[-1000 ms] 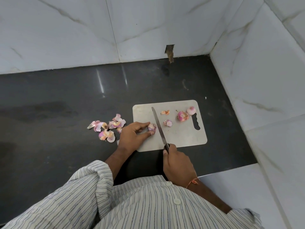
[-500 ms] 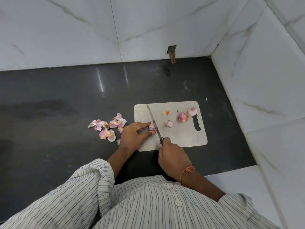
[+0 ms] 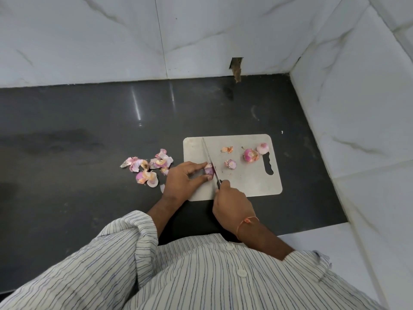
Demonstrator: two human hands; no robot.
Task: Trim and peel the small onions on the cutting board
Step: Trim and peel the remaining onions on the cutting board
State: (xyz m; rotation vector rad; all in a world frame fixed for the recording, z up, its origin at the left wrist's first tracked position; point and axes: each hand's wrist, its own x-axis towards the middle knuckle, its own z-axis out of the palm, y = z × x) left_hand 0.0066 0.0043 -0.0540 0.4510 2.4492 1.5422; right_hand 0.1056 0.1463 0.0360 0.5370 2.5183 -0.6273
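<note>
lying flat on the dark polished stone counter [image 3: 89,135], pale rounded-corner rectangular cutting board [image 3: 250,182], long axis left to right, handle slot at right. slanting across its left part, long slim steel knife [image 3: 210,162], tip away and slightly left. left hand [image 3: 182,180] palm down, pinching small pink onion [image 3: 209,170] against blade. right hand [image 3: 232,205] curled round knife handle, knuckles up. loose pink-orange onion skins [image 3: 147,167] left of board.
</note>
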